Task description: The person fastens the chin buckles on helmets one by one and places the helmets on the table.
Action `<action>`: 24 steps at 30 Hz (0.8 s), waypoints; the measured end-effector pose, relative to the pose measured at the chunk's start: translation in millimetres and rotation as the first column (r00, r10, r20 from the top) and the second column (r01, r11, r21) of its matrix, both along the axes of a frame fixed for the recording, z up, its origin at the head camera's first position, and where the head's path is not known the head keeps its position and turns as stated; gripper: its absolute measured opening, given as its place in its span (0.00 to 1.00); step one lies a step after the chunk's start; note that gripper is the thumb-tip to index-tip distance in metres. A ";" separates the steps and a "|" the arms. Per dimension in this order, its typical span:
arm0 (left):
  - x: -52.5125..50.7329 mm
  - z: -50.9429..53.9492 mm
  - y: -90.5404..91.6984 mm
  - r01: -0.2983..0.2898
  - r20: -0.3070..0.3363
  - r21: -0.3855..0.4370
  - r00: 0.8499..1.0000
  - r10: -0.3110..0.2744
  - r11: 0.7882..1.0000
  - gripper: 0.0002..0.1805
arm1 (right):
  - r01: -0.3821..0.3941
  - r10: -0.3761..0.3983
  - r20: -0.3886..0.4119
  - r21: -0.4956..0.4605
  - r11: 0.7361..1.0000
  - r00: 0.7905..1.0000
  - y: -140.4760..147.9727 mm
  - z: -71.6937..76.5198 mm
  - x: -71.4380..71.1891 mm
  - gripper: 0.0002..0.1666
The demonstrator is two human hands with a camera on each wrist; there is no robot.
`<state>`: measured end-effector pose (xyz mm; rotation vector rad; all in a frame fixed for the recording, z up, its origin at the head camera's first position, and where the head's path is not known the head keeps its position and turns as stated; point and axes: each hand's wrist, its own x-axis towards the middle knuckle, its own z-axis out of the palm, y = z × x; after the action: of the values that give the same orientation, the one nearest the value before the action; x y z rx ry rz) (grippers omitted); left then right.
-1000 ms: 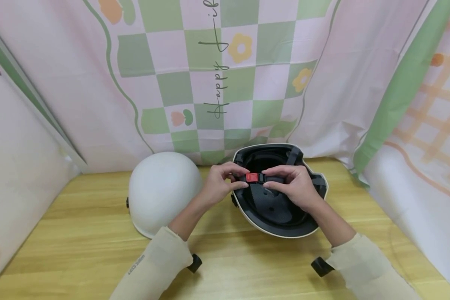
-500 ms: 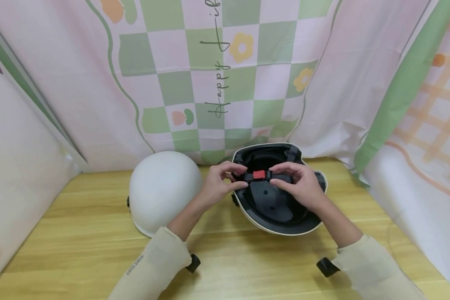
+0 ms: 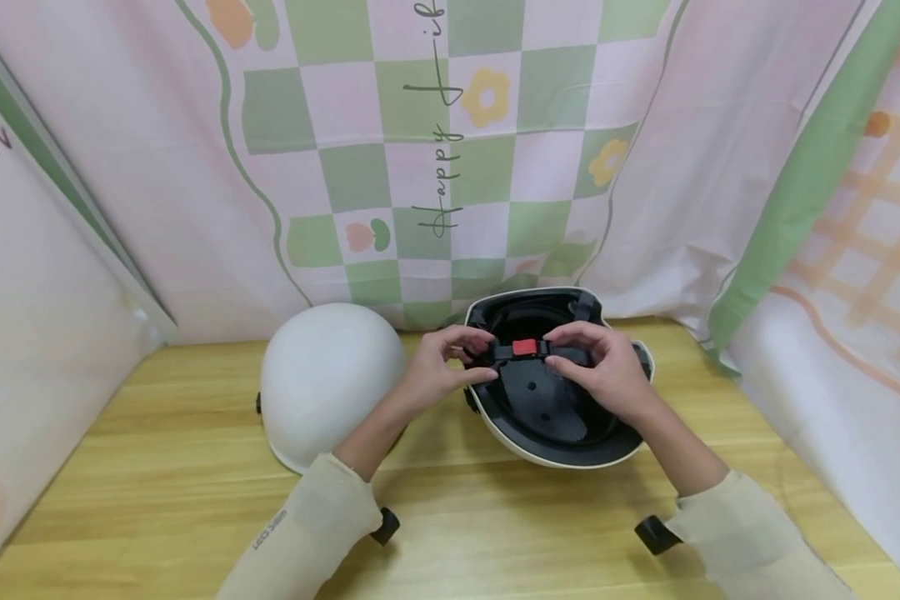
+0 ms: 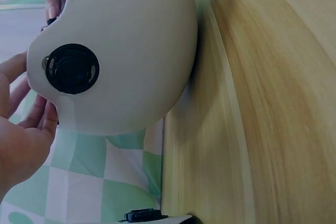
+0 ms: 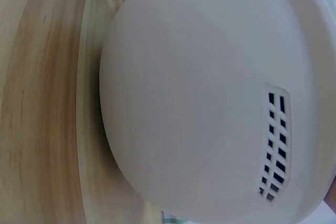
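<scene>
A pale helmet (image 3: 525,457) lies with its dark inside upward, and a strap with a red and black buckle (image 3: 524,347) spans its opening. My right hand (image 3: 607,371) pinches the black right end of the buckle between thumb and fingers. At the left rim my left hand (image 3: 437,372) has thumb and forefinger spread apart around the black strap, clear of the red part. In the left wrist view, the left hand (image 4: 23,140) reaches the helmet's edge beside a round black knob (image 4: 72,68). The helmet shell (image 5: 199,98) hides most of the right hand from the right wrist camera.
A second pale helmet (image 3: 330,383) sits dome upward to the left, close to my left forearm. Both helmets are on a wooden table (image 3: 495,533). A patterned curtain (image 3: 420,167) hangs behind them, with more cloth at both sides.
The red buckle has shifted right, away from my left fingers, which earlier held it. Those fingers have spread a little. My right hand has moved slightly right with the buckle.
</scene>
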<state>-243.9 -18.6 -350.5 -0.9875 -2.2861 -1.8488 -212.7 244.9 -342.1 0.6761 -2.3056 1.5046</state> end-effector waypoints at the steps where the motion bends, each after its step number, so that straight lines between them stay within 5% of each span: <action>1: -0.1 -0.2 0.1 0.000 -0.001 -0.001 1.000 0.000 1.000 0.21 | 0.004 -0.004 0.010 0.016 1.000 1.000 0.2 0.1 -0.3 0.13; 9: -0.9 -1.7 0.7 0.010 -0.017 0.021 1.000 -0.010 1.000 0.22 | 0.018 -0.030 0.075 0.158 0.987 0.997 2.5 1.7 -1.9 0.13; 19: -0.9 -2.4 1.5 0.007 -0.038 0.047 0.999 -0.005 0.999 0.20 | -0.004 0.000 0.030 0.122 0.993 1.000 3.7 0.4 -1.3 0.10; 24: 0.2 -3.2 0.0 -0.031 -0.113 0.024 0.993 0.034 0.999 0.18 | 0.020 -0.013 -0.070 0.108 0.994 0.997 5.2 0.9 2.8 0.10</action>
<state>-243.7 -18.6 -353.7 -1.0183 -2.1991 -1.7535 -210.0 250.2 -341.2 0.7235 -2.3483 1.3352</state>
